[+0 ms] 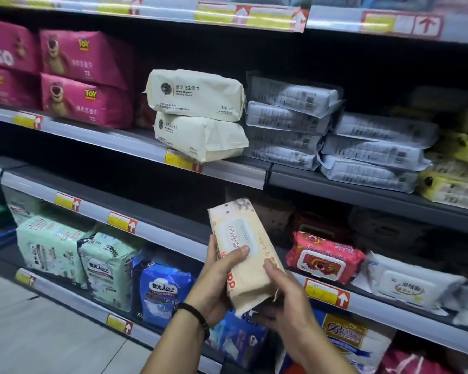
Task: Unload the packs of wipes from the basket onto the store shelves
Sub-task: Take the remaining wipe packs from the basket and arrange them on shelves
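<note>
Head view takes in dark grey metal store shelves (235, 170) with pale price rails, which fill the frame in several tiers. On the upper tier, pink bear-printed packs (87, 76) lie stacked at the left and grey-white flat packs (289, 122) are piled in two stacks at the right. Between them, two cream paper-look packs (197, 114) sit one on the other, the lower one overhanging the rail. One tier down, a red-pink lidded pack (324, 257) lies near the rail, with a dim gap to its left. In front of that gap, not on any shelf, is the beige soft-film pack of wipes (253, 279), tilted with its far end raised towards the shelves and its pale flip-lid face turned up. The basket is not in view. The left hand (216, 287) grips the pack's left long side, thumb laid over the lid face and fingers curled beneath. The right hand (287, 300) holds the near right end, thumb on top and fingers wrapped under. A black beaded bracelet (197, 317) circles the left wrist. The pack looks pliable and slick-skinned, and, being full of damp sheets, it probably has some weight and would sag if held by one end. Its crimped end seams seem poor handles; a hold across the body, along both long sides and clear of the lid, looks safest for sliding it flat onto a shelf.
</note>
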A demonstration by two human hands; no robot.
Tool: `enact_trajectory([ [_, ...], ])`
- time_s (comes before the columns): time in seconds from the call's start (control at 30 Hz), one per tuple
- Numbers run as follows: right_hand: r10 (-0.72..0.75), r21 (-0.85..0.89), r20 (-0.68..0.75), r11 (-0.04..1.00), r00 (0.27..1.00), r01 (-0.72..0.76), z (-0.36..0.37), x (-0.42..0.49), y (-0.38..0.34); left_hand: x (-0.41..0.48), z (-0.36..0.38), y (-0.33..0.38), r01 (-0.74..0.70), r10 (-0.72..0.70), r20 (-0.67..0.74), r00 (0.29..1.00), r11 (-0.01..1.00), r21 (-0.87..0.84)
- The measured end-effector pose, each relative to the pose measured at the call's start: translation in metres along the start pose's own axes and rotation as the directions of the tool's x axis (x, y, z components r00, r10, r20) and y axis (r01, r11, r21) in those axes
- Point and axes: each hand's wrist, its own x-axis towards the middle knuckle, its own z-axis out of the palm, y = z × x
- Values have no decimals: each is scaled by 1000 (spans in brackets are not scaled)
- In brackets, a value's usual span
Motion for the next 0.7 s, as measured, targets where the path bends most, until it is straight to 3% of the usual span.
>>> enact_trajectory([
  [0.17, -64, -292, 21, 954, 998, 67, -15, 4, -25, -4, -1, 10, 45, -45, 21, 999, 999, 30],
  [0.3, -3, -227, 44, 974, 999, 13, -12, 10, -56, -7, -9, 23, 81, -93, 121, 988, 992, 102],
  [0.47, 88, -198, 68, 978, 994, -73, 2, 25, -66, -12, -22, 36, 74, -158, 216, 963, 933, 352],
  [0.57, 94, -43, 4, 995, 996, -94, 4, 28, -59, -11, -33, 45, 72, -87, 26, 996, 928, 365],
  [0.63, 59, 114, -21, 992, 998, -56, 7, 31, -55, -15, -40, 55, 18, 14, -127, 992, 969, 248],
  [0.7, -10, 268, -60, 963, 998, 26, 12, 35, -50, -19, -42, 53, 24, 12, -188, 982, 982, 189],
])
